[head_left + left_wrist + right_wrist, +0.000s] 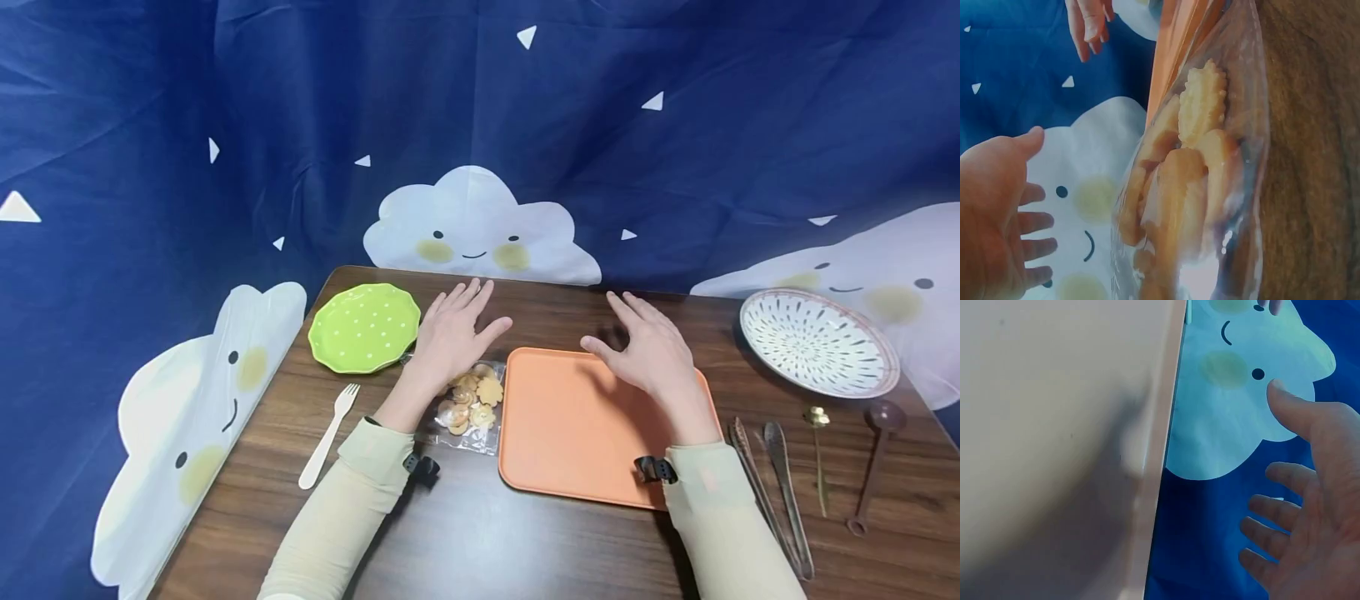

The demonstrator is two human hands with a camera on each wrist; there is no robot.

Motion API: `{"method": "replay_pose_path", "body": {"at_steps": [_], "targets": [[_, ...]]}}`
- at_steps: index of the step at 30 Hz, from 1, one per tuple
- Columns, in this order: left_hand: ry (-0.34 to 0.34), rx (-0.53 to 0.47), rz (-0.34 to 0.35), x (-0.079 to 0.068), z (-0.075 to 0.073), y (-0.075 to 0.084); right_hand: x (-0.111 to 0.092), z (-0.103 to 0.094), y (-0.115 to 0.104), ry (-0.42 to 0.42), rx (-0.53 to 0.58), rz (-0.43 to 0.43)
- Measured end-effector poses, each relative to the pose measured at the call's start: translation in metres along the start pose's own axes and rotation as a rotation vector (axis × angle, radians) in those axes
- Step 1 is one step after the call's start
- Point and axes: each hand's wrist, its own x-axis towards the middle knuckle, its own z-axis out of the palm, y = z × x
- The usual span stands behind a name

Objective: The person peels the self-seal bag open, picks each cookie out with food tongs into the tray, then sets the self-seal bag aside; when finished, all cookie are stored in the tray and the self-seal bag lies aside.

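Observation:
My left hand is held with straight, spread fingers above the table, between a green dotted plate and a clear bag of cookies. It holds nothing. In the left wrist view the cookie bag fills the middle, apart from the left hand. My right hand hovers, fingers extended and holding nothing, over the upper right part of an orange tray. In the right wrist view the tray takes up the left half, with the right hand beyond its edge.
A white fork lies at the left. On the right are a patterned white plate, metal tongs, a gold-headed spoon and a brown ladle. A blue cloud-print curtain hangs behind the wooden table.

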Motion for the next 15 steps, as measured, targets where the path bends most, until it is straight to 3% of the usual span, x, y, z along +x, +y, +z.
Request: {"method": "replay_pose_path", "body": {"at_steps": [8, 15], "targets": [[-0.002, -0.009, -0.006, -0.006, 0.0, -0.005, -0.003, 0.005, -0.007, 0.004, 0.001, -0.014], [-0.063, -0.013, -0.007, -0.033, -0.006, -0.019, -0.011, 0.003, -0.027, -0.094, 0.08, -0.064]]}}
